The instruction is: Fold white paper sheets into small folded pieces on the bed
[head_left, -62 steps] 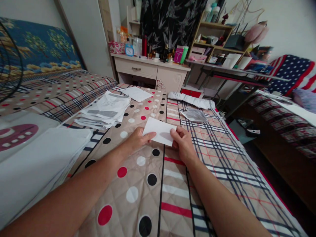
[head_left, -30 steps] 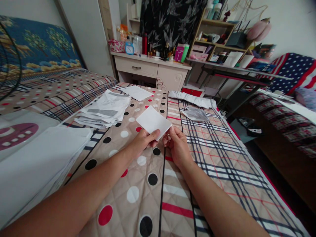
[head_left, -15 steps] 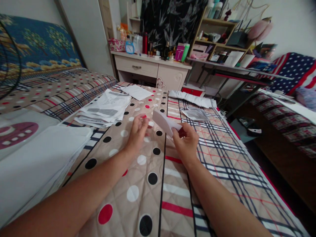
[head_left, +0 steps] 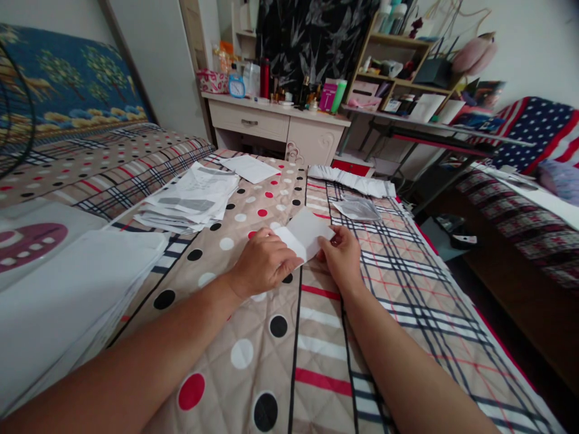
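Note:
A small white folded paper (head_left: pixel 311 232), partly opened out with a crease across it, is held between both hands above the bed. My left hand (head_left: pixel 266 259) grips its left edge, thumb in front and fingers behind. At the paper's right corner, my right hand (head_left: pixel 341 250) pinches it between thumb and fingers. To the left lies a stack of printed papers (head_left: pixel 190 196), with one white sheet (head_left: pixel 251 169) behind it. A clear plastic bag (head_left: pixel 359 209) and a white crumpled package (head_left: pixel 350 181) rest beyond my right hand.
At the near left is a large pile of white sheets (head_left: pixel 81 289) beside a white bag with a pink print (head_left: pixel 31 241). The patterned bedspread (head_left: pixel 325 337) lies beneath everything. Behind the bed stands a white dresser (head_left: pixel 253 123) with bottles and a clock.
My left hand has moved right and taken hold of the paper's left side. The paper has turned and opened out flatter, while my right hand keeps its grip.

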Tool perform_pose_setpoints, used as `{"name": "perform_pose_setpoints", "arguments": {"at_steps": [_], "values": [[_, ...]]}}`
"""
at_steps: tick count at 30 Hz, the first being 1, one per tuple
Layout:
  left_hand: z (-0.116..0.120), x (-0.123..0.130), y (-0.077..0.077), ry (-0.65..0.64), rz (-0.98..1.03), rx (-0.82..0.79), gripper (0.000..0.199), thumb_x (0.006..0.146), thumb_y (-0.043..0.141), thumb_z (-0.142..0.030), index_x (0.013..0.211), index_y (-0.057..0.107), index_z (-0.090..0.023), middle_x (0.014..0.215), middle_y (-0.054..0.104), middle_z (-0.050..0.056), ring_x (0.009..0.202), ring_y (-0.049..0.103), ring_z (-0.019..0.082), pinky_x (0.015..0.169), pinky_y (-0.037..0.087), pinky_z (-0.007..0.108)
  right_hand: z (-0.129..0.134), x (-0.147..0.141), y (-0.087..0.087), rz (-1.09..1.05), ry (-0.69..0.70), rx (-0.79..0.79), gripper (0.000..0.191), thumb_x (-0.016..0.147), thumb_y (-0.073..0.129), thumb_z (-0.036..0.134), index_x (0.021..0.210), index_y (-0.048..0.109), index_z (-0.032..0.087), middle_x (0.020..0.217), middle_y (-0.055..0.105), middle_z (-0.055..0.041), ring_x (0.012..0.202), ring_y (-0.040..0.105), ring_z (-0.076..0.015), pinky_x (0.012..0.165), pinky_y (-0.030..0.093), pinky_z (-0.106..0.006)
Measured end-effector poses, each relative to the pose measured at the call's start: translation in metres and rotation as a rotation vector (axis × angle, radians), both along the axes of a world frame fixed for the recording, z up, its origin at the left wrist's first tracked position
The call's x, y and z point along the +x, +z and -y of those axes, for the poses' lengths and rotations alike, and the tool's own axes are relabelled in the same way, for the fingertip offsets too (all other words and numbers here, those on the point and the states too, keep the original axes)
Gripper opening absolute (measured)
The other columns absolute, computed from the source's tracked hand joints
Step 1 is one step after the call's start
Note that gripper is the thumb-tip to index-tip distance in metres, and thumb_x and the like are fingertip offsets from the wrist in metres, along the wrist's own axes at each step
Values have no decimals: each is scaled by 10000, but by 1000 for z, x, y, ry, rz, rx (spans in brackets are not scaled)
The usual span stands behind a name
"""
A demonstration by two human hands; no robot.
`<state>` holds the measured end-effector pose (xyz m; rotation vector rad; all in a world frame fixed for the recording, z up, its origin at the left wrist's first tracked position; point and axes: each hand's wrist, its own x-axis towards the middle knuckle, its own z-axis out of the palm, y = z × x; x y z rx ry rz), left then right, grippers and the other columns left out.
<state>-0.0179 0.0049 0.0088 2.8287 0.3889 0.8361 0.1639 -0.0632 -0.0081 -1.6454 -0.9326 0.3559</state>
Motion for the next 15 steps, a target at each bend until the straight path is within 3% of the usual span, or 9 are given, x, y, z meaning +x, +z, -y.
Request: {"name": "perform_pose_setpoints", "arguments": {"at_steps": [3, 6, 8, 10, 13, 15], "values": [[-2, 3, -8, -16, -68, -83, 289, 935, 485, -320, 797, 687, -165, 897, 699, 97, 890, 629, 226, 851, 449, 386, -1, 10, -2, -31, 18, -102, 413, 706, 631, 267, 1098, 534, 183, 566, 568, 53, 451, 536, -163, 475, 424, -274], [-2, 5, -17, -16, -88, -197, 181, 898, 542, -265, 949, 671, -148, 1189, 655, 133, 1114, 598, 255, 966, 461, 401, 1, 15, -1, 340, -63, -204, 423, 682, 656, 222, 1098, 583, 200, 742, 642, -24, 623, 597, -196, 598, 459, -318], [-4, 6, -23, 19, -92, -261, 288, 873, 581, -281, 1120, 636, -143, 1338, 579, 146, 1234, 539, 273, 1053, 424, 437, 2, 17, 0, 586, -122, -232, 401, 678, 671, 193, 1075, 629, 219, 962, 654, -90, 843, 619, -251, 711, 473, -363], [-8, 7, -27, 55, -67, -323, 421, 885, 560, -299, 1279, 563, -152, 1409, 526, 143, 1308, 485, 267, 1108, 380, 460, 1, 20, -2, 716, -90, -211, 380, 693, 648, 147, 1065, 656, 223, 1132, 621, -117, 1030, 585, -292, 829, 469, -406], [-20, 5, -28, 58, 11, -442, 418, 895, 415, -137, 1276, 588, -152, 1381, 560, 119, 1306, 497, 208, 1135, 361, 430, -2, 26, -7, 708, 72, -146, 373, 713, 532, 41, 1027, 675, 182, 1182, 627, -114, 1097, 573, -264, 932, 450, -401], [-30, 0, -24, -3, 10, -509, 510, 786, 380, 4, 1183, 660, -155, 1349, 589, 102, 1287, 516, 181, 1138, 361, 402, -5, 30, -12, 608, 117, -116, 395, 704, 481, 13, 1020, 672, 154, 1127, 657, -111, 1049, 598, -237, 923, 462, -376]]}}
